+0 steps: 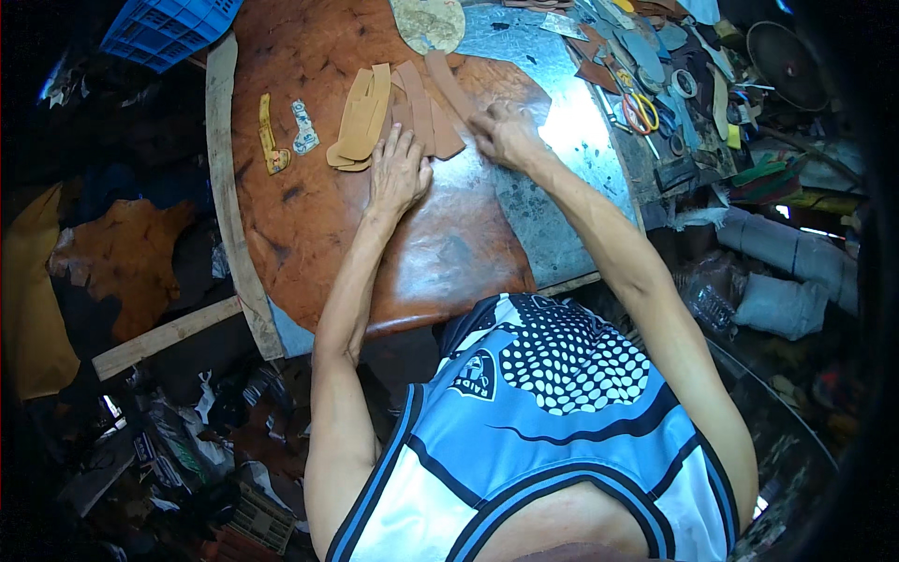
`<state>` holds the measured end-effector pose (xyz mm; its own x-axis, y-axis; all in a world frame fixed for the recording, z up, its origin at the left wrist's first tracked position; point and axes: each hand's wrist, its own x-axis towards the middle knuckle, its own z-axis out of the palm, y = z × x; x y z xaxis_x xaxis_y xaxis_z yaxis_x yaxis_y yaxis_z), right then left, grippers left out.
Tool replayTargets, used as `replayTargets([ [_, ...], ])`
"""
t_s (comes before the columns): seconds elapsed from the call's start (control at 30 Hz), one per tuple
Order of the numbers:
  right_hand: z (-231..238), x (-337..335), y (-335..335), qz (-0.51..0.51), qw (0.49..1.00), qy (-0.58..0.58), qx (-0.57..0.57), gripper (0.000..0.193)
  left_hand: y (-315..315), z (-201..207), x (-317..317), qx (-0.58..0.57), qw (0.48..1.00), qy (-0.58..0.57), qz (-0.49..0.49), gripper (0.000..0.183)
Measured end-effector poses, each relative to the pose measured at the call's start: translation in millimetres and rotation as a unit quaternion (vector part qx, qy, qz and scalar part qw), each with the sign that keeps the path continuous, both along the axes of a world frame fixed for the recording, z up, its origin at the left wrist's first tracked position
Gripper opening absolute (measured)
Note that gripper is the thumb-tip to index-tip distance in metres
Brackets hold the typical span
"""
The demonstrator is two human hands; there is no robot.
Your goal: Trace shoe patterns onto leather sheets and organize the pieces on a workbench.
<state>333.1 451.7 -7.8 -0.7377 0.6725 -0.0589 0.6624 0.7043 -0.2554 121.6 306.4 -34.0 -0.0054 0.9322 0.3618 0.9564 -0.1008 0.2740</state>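
Broadly, the large glossy reddish-brown leather hide [375, 234] covered most of the bench, lapping over the dull grey metal sheet [552, 187] on its right. On the hide lay a fan of narrow brown leather strips [426, 117], and just to their left a small stack of tan cut leather pieces [361, 117].

The left hand [398, 173] lay flat with its fingers spread, the fingertips pressing on the lower ends of the strips and the edge of the tan stack. The right hand [506, 136] was bunched at the right side of the fan, fingers drawn together as if pinching one strip; whether it held a blade or only leather I could not tell (the knuckles hid the fingertips).

The risks, as I judged them: the hide looked slick, so the strips could slide if the flat hand eased its pressure, and the fan would lose its order. The two hands were near each other, so any edge drawn leftward could meet the spread fingers. The orange-handled scissors [640, 110] sat in clutter at the bench's far right, well apart from both hands.
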Motion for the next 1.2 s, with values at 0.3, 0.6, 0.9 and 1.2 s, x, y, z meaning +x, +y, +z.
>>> replayTargets([
  [0.3,-4.3,2.6,2.1,-0.067,0.984,0.105,0.129,0.032,12.5,3.6,13.5,0.027,0.999,0.002,-0.029,0.031],
  [0.6,-6.8,19.3,-31.6,-0.322,0.783,0.325,-0.422,0.029,22.5,11.6,78.6,0.094,0.991,-0.046,-0.085,0.026],
  [0.9,16.5,181.1,-87.2,-0.250,0.964,0.046,0.076,0.036,5.4,-6.4,186.3,-0.037,0.990,-0.107,-0.079,0.051],
  [1.2,10.6,199.5,-67.3,-0.222,0.975,0.008,-0.003,0.053,10.5,-18.2,233.3,-0.111,0.987,-0.093,-0.072,0.057],
])
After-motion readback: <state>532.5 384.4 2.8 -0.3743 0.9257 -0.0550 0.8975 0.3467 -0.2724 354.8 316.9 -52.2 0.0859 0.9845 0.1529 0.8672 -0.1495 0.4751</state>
